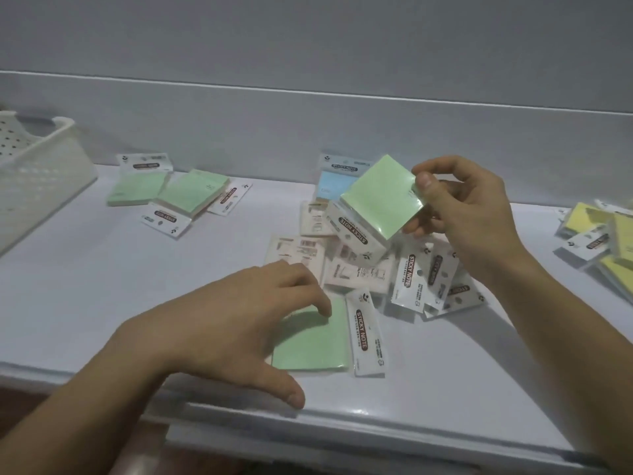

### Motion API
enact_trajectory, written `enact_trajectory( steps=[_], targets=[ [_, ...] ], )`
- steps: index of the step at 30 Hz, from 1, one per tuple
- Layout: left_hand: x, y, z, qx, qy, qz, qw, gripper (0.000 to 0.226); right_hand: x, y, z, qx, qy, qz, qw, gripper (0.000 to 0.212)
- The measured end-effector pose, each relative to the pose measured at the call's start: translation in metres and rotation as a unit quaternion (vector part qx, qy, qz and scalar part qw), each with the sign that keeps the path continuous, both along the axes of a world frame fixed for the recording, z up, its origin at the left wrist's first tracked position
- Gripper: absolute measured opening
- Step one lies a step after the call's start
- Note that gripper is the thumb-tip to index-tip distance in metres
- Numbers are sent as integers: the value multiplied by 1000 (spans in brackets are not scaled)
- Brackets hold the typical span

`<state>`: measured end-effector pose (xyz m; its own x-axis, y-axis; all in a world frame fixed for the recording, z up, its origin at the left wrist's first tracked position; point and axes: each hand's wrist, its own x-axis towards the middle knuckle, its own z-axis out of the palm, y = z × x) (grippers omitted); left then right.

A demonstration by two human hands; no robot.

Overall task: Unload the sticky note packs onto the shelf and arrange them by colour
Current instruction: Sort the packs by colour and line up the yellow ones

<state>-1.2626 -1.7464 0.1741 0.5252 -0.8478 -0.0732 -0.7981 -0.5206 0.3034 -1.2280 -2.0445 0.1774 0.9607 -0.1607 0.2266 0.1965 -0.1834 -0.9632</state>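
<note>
Left hand [236, 327] touches green pack [311, 347] (raised pack [380, 197] overhangs pink packs [359, 274]).

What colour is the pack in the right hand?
Light green, seen in the head view: the pack pinched by the right hand.

View: head-worn wide-angle camera.
Facing: forward and down over the shelf [85, 303], wall [308, 46] filling the upper frame.
Nearness: close; left hand [233, 330] and right hand [469, 207] mid-frame, forearms entering from the bottom corners.
Cropped: basket [34, 173] at left edge, yellow packs [609, 241] at right.
</note>
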Motion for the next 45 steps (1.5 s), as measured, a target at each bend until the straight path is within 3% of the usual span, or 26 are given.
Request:
enact_trajectory(
  steps=[8,11,14,18,21,25,31,35,38,45],
  targets=[
    [-10,1,-15,-81,-49,24,995,60,1,32,15,-29,1,14,999,8],
    [-7,12,-9,-119,-10,34,992,57,3,46,20,-29,17,21,999,10],
    [7,41,3,-165,10,65,984,55,9,62,24,-21,47,34,998,12],
    [39,100,16,-177,-28,147,973,47,26,91,28,-16,110,75,991,21],
    [72,143,15,-205,-66,249,944,42,49,122,27,-3,149,91,985,23],
    [125,173,2,-196,-97,426,878,38,88,171,15,54,225,119,965,17],
    [150,174,-20,-218,-67,497,837,35,123,234,-13,22,249,113,962,8],
    [149,172,-30,-214,-54,486,846,21,125,235,-17,-30,197,102,975,4],
    [144,170,-29,-208,-69,459,861,19,114,212,-9,-173,140,78,972,5],
    [126,127,-12,-176,-85,290,937,28,63,125,17,-339,27,84,937,14]
  ],
)
